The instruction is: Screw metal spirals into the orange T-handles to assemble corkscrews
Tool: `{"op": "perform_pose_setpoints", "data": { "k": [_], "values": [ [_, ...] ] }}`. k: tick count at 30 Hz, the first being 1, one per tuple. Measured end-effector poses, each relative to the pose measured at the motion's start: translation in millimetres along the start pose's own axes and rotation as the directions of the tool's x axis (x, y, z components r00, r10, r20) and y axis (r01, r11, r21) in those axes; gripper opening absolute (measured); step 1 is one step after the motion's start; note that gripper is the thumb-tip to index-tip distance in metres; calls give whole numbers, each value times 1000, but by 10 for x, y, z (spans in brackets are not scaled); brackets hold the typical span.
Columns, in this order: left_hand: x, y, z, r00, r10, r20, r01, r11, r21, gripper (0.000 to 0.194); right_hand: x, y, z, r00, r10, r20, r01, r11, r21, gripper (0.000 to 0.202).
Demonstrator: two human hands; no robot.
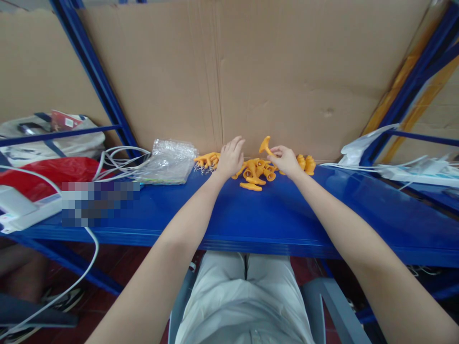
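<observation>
Between the thumb and fingers of my right hand is an orange T-shaped handle, raised above the pile with its crossbar tilted up to the left. My left hand reaches in at the pile's left side, its fingers stretched forward and no piece visible in them. Below and between both hands lies a heap of orange cup-shaped plastic parts. A loose orange bar-shaped piece lies in front of it. Left of my left hand are orange pieces with thin metal spirals. More orange parts sit beyond my right hand.
The blue shelf table backs onto a cardboard panel. Clear plastic bags lie to the left, near white cables and a red bag. At the right are more white cables and a white power strip.
</observation>
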State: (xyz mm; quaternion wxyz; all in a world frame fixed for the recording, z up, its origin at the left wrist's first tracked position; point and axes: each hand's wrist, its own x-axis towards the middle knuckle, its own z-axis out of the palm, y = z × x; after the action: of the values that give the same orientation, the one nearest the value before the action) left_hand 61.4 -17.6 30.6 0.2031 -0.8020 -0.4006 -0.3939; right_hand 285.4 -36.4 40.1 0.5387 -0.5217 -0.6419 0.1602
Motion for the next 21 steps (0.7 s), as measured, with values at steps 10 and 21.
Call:
{"op": "perform_pose_setpoints", "data": {
  "k": [10, 21],
  "values": [
    [42, 348, 98, 954, 258, 155, -267, 963, 36, 43, -143, -64, -26, 938, -281, 205, 335, 887, -316, 18],
    [42, 342, 132, 951, 271, 145, -280, 959, 44, 41, -180, -138, 35, 929, -308, 206, 308, 951, 33, 30]
  ]
}}
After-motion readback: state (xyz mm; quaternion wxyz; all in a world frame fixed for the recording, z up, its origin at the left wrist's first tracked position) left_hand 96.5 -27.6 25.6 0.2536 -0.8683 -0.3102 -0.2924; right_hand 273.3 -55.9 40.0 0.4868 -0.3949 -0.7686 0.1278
